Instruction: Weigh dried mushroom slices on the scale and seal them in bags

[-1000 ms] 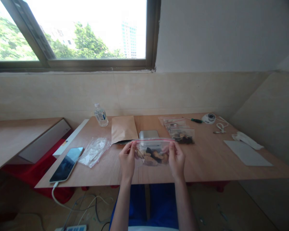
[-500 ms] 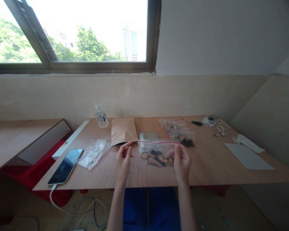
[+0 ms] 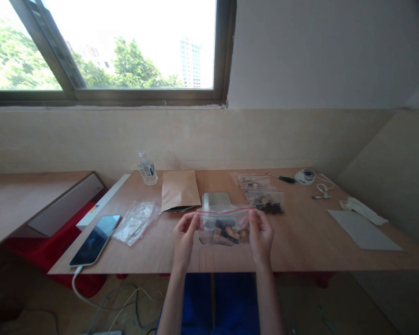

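A clear zip bag with a red seal line hangs between my hands, holding brown and dark dried pieces I cannot name. My left hand pinches its upper left corner. At the upper right corner, my right hand grips the bag between thumb and fingers. Just behind the bag lies a flat device with a pale top, like a small scale, partly covered by it. Several filled zip bags lie overlapped to the right. A brown paper pouch rests behind my left hand, its dark mouth facing me.
On the left are flat clear plastic bags, a phone with a cable and a water bottle. Toward the right are a green-handled screwdriver, a white dome camera, a white sheet and a white cloth-like item.
My left hand has moved right and now pinches the bag's left corner. The bag has shifted slightly left and lower, and the pieces inside have moved about.
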A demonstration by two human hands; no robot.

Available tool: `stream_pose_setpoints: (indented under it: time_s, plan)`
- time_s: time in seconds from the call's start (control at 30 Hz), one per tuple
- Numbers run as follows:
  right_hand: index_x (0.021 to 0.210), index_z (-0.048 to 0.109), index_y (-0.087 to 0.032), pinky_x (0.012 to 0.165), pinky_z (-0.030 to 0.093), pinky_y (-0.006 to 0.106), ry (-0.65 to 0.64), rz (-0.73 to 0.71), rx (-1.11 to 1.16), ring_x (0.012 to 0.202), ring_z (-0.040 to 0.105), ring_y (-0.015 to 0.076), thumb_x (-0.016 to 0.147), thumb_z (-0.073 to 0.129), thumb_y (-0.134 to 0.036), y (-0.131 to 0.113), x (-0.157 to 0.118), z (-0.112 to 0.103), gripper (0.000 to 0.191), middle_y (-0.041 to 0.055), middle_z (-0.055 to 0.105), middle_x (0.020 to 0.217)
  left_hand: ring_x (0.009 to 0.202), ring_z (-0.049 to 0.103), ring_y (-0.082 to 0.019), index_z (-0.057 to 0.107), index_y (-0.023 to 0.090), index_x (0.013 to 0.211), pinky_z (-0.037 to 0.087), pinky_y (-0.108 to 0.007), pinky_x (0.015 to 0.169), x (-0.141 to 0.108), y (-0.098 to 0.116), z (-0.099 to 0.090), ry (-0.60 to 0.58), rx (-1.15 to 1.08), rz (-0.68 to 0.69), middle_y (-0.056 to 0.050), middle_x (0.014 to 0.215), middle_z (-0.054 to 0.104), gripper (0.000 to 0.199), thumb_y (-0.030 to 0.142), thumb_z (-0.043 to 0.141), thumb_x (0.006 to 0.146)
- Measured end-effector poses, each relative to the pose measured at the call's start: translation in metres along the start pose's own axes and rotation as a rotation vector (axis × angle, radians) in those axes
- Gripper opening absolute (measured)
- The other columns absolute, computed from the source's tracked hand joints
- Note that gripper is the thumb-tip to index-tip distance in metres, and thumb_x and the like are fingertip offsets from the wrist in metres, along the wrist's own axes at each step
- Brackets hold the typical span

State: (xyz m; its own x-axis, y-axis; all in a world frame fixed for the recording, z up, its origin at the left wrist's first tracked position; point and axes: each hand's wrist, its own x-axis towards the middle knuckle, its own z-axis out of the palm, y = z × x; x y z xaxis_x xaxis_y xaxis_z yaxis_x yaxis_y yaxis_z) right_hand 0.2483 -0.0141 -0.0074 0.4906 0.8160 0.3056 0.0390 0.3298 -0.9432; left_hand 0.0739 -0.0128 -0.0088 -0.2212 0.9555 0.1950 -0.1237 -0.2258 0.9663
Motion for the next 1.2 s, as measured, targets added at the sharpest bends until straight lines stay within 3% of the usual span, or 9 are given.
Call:
stream_pose_setpoints:
  time_s: [0.17, 0.43, 0.77, 0.93, 1.07, 1.2]
  plan:
    - [0.076, 0.057, -0.017, 0.049, 0.043, 0.022, 0.010, 0.003, -0.039, 0.050, 0.050, 0.0108, 0.079, 0.057, -0.046, 0.004, 0.001, -0.002, 0.029, -0.0010, 0.057, 0.059, 0.056, 0.052, -0.010, 0.062, 0.014, 0.080, 0.043, -0.020, 0.053, 0.000, 0.004, -0.001, -0.015, 0.038, 0.010, 0.001, 0.060, 0.057, 0.023, 0.037, 0.059, 0.077]
    - [0.072, 0.058, -0.017, 0.050, 0.044, 0.022, -0.026, 0.006, -0.046, 0.051, 0.051, 0.0108, 0.078, 0.058, -0.044, 0.003, 0.002, -0.007, 0.028, -0.0003, 0.057, 0.060, 0.054, 0.058, -0.011, 0.060, 0.015, 0.079, 0.046, -0.020, 0.048, 0.003, 0.003, -0.008, 0.043, 0.052, -0.026, 0.000, 0.071, 0.062, 0.024, 0.038, 0.063, 0.073]
    - [0.075, 0.062, -0.017, 0.055, 0.046, 0.024, -0.024, 0.027, -0.047, 0.059, 0.056, 0.0136, 0.075, 0.062, -0.042, 0.008, 0.002, -0.009, 0.025, 0.0013, 0.062, 0.065, 0.054, 0.059, -0.012, 0.059, 0.015, 0.081, 0.047, -0.022, 0.045, 0.004, 0.006, -0.011, 0.031, 0.130, -0.047, -0.001, 0.072, 0.062, 0.028, 0.042, 0.061, 0.073]
    - [0.073, 0.060, -0.017, 0.054, 0.044, 0.022, -0.047, 0.029, 0.043, 0.054, 0.054, 0.0109, 0.078, 0.059, -0.041, 0.013, 0.003, -0.005, 0.025, -0.0003, 0.061, 0.063, 0.052, 0.056, -0.010, 0.055, 0.017, 0.079, 0.045, -0.020, 0.049, 0.004, 0.000, -0.004, 0.059, 0.105, 0.006, 0.003, 0.061, 0.057, 0.025, 0.041, 0.058, 0.076]
    - [0.078, 0.056, -0.018, 0.052, 0.044, 0.020, -0.048, 0.071, 0.139, 0.053, 0.054, 0.0099, 0.082, 0.055, -0.043, 0.017, 0.002, 0.003, 0.025, 0.0012, 0.066, 0.068, 0.061, 0.056, -0.010, 0.059, 0.016, 0.085, 0.045, -0.020, 0.059, 0.003, -0.004, 0.003, 0.002, 0.094, 0.023, 0.001, 0.068, 0.060, 0.024, 0.038, 0.061, 0.075]
    - [0.079, 0.056, -0.018, 0.053, 0.045, 0.021, -0.105, 0.111, 0.139, 0.055, 0.058, 0.0112, 0.082, 0.054, -0.045, 0.016, 0.000, 0.007, 0.028, 0.0037, 0.069, 0.072, 0.059, 0.051, -0.010, 0.061, 0.015, 0.075, 0.041, -0.019, 0.055, 0.002, -0.005, 0.003, 0.031, 0.108, 0.030, 0.001, 0.063, 0.056, 0.023, 0.038, 0.062, 0.074]
